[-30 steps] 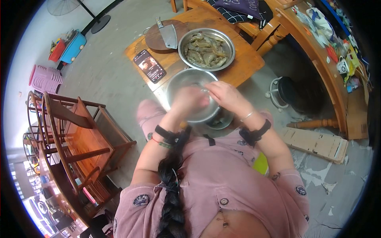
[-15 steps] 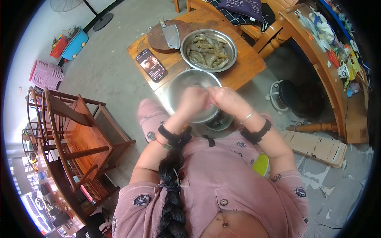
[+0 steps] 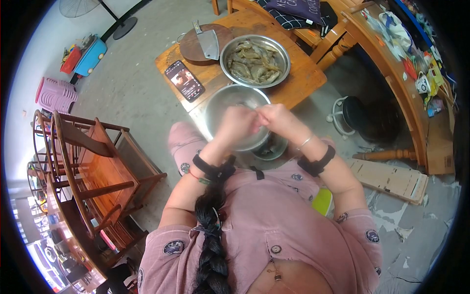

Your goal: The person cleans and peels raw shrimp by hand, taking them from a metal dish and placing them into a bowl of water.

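Observation:
Both of my hands meet over a steel bowl (image 3: 218, 105) at the near edge of the table. My left hand (image 3: 240, 124) is closed, its fingers curled toward the other hand. My right hand (image 3: 278, 119) is pinched against it. Whatever sits between the fingertips is too small and hidden to name. Behind this bowl, a second steel bowl (image 3: 285, 54) holds many raw shrimp (image 3: 254, 61). Left of the shrimp, a cleaver (image 3: 209, 44) lies on a round wooden board (image 3: 190, 49). A phone (image 3: 184, 81) with a lit screen lies on the tabletop.
The small wooden table (image 3: 306, 73) stands ahead. Below the near bowl is another container (image 3: 271, 148), partly hidden. Wooden chairs (image 3: 103, 161) stand at left, a black-seated stool (image 3: 355, 111) at right. Flat cardboard (image 3: 389, 179) lies on the floor.
My left hand was blurred over the bowl a second ago and now shows more clearly, pressed closer to my right hand. The bowls, cleaver and phone keep their places on the table.

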Demonstrator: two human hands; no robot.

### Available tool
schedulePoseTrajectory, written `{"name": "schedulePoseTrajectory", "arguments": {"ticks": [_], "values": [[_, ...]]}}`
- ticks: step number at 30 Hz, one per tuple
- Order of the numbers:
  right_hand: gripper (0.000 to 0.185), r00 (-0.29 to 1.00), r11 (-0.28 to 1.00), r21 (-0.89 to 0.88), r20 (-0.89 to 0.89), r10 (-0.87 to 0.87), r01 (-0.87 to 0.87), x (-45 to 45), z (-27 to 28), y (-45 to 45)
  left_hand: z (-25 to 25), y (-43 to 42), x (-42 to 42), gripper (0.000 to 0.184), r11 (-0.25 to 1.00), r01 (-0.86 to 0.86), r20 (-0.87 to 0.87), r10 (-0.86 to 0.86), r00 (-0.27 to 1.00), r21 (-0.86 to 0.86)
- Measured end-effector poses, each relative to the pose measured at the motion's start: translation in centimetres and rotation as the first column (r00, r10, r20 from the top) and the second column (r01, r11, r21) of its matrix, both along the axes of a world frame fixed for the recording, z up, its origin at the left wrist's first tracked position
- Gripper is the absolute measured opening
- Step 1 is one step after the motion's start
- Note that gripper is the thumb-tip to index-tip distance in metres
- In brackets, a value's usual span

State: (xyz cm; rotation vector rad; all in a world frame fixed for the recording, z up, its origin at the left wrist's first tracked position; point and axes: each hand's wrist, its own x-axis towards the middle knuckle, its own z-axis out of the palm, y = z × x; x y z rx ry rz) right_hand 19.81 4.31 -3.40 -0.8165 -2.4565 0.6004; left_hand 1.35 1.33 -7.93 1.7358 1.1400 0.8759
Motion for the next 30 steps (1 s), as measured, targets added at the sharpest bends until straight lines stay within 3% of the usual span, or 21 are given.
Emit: {"name": "schedulePoseTrajectory", "arguments": {"ticks": [6, 11, 14, 18, 21, 23, 26, 30], "values": [[0.011, 0.990, 1.000, 0.002, -0.141, -0.017, 0.018, 0.1, 0.5, 0.0, 0.6, 0.0, 0.0, 0.021, 1.000, 0.012, 0.033, -0.013, 0.999, 0.011], [0.019, 0.999, 0.999, 0.037, 0.040, 0.000, -0.002, 0.0, 0.4, -0.2, -1.0, 0.5, -0.2, 0.022, 1.000, 0.024, 0.042, -0.025, 0.999, 0.016], [0.012, 0.995, 1.000, -0.022, 0.100, 0.016, -0.014, 0.0, 0.8, -0.4, -1.0, 0.3, -0.4, 0.022, 1.000, 0.019, 0.058, -0.020, 0.998, 0.011], [0.012, 0.994, 0.999, -0.037, 0.102, 0.039, -0.035, 0.0, 1.2, -0.3, -0.4, 0.3, -0.3, 0.022, 1.000, 0.018, 0.036, -0.018, 0.999, -0.004], [0.012, 0.998, 0.997, 0.067, 0.052, 0.036, -0.040, -0.1, 1.0, 0.0, -0.1, 0.1, -0.3, 0.022, 1.000, 0.014, 0.039, -0.013, 0.999, -0.010], [0.008, 1.000, 0.999, -0.042, -0.008, 0.028, -0.028, -0.1, 1.5, 0.2, 0.1, 0.0, -0.2, 0.021, 1.000, 0.014, 0.040, -0.014, 0.999, -0.009], [0.008, 0.998, 0.998, -0.062, -0.067, -0.006, 0.001, -0.3, 2.1, 0.0, 0.3, -0.2, -0.2, 0.021, 1.000, 0.018, 0.074, -0.017, 0.997, -0.022], [0.008, 1.000, 0.991, -0.136, 0.000, -0.017, 0.017, -0.1, 2.1, 0.2, 0.1, -0.3, -0.2, 0.020, 1.000, 0.025, 0.060, -0.024, 0.998, -0.003]]}}
